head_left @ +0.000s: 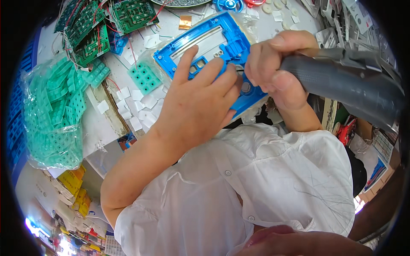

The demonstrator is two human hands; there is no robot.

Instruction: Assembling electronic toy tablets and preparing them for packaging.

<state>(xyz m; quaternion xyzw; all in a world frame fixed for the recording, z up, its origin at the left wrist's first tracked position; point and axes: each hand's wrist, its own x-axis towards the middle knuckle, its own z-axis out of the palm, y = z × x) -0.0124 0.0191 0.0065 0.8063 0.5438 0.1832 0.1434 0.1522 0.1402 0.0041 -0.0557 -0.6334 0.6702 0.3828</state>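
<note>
A blue plastic housing (243, 42) lies tilted on the worktable, its inside facing up with a long slot, ribs and screw posts. My left hand (194, 102) holds it, with the fingers spread over its inside and the thumb by the near edge. Wrapped round the tip end of a dark grey, thick tool, which looks like an electric screwdriver (341, 79), is my right hand (282, 64), close above the housing's right part. A thin dark bit seems to reach the housing between my hands; the exact contact spot is hidden by my fingers.
Green circuit boards (132, 15) with red wires are heaped at the far left. Teal rubber keypads fill a clear bag (53, 115); a loose keypad (145, 77) lies beside the housing. White paper squares (147, 102) are scattered nearby. Grey-white parts (337, 25) pile up at the far right.
</note>
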